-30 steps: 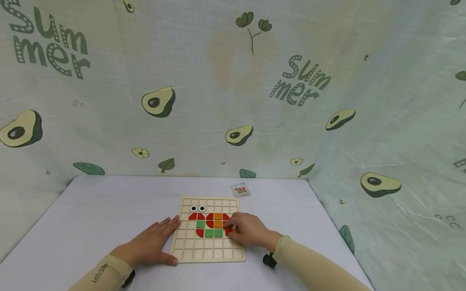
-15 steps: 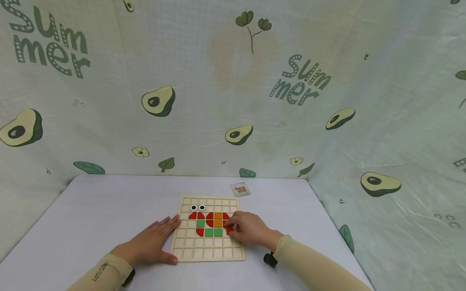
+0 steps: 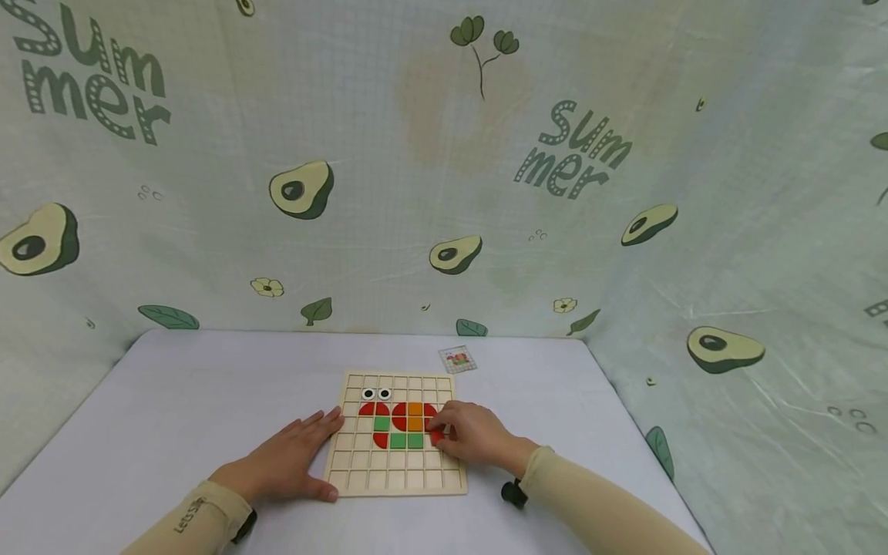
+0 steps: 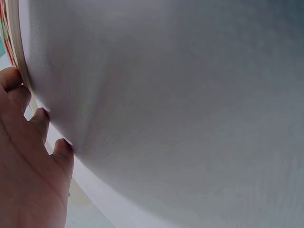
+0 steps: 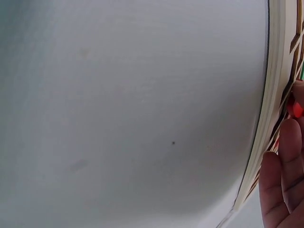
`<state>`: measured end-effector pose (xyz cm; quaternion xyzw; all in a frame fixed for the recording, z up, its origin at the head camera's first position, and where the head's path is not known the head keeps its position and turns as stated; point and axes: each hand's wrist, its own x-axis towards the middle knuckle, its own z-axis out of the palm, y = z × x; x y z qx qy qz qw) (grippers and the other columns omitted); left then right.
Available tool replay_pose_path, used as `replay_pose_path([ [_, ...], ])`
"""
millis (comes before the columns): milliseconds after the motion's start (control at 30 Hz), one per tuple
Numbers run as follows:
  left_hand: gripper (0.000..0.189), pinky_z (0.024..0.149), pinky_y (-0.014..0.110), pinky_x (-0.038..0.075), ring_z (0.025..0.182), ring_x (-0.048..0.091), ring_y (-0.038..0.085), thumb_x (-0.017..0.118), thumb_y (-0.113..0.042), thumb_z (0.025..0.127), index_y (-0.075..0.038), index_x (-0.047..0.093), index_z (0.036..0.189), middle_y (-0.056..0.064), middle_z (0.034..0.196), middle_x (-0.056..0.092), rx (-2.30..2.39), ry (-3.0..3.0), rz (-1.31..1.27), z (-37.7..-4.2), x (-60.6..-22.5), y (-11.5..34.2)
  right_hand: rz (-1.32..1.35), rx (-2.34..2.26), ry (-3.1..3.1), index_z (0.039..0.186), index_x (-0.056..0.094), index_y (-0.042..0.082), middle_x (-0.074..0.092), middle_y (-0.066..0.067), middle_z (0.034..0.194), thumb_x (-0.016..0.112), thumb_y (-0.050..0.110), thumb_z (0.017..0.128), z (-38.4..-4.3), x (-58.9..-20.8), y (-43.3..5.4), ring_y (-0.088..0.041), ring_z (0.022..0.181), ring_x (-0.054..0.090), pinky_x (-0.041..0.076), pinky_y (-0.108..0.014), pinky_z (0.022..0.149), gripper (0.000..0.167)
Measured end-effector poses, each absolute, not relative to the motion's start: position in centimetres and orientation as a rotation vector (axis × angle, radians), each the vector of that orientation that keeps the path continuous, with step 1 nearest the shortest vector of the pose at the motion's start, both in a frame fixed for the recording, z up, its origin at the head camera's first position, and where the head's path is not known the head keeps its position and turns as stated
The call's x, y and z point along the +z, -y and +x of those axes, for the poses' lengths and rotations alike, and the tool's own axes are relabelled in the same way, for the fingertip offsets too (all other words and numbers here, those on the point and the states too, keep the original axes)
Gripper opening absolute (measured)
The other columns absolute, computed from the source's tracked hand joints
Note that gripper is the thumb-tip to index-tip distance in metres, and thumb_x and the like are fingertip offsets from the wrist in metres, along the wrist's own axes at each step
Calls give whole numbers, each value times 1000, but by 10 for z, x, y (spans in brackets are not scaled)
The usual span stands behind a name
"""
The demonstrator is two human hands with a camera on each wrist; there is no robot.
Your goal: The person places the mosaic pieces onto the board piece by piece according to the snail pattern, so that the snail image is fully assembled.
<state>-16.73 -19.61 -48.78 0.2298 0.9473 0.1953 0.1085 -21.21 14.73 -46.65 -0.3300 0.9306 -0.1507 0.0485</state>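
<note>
A wooden grid board (image 3: 384, 482) lies on the table, with red curved tiles (image 3: 380, 440), green square tiles (image 3: 398, 441) and orange square tiles (image 3: 415, 416) set in its cells. Two round eye tiles (image 3: 377, 394) sit above them. My left hand (image 3: 284, 456) lies with fingers spread, its fingertips and thumb at the board's left edge. Over the right part of the board, my right hand (image 3: 479, 438) pinches a red tile (image 3: 435, 437) between thumb and finger. The right wrist view shows that red piece (image 5: 297, 108) low over the cells, partly hidden by the fingertips.
A small picture card (image 3: 458, 359) with a coloured figure on a grid lies beyond the board's far right corner. The white table (image 3: 208, 385) is backed by a hanging cloth (image 3: 375, 254) printed with avocados and lettering.
The red tile in my right hand has tilted or shifted slightly at the same cell. Both hands stay in nearly the same places; the whole view has moved a little.
</note>
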Motion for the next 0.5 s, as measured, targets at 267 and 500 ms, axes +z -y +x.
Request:
replay_pose_path([
  [267, 120, 116, 60, 23, 144, 28, 39, 76, -75, 62, -3, 39, 151, 12, 160, 30, 592, -2786, 716, -168, -487, 197, -1011, -496, -2836, 105, 74, 22, 59, 15, 95, 78, 21, 88, -213, -466, -145, -2, 76, 51, 47, -17, 66, 18],
  [500, 121, 115, 60, 24, 144, 29, 39, 77, -75, 62, -4, 40, 151, 11, 160, 30, 590, -2786, 699, -168, -488, 197, -1013, -488, -2822, 104, 72, 22, 61, 15, 94, 77, 19, 88, -213, -467, -144, -1, 78, 53, 48, -19, 70, 17],
])
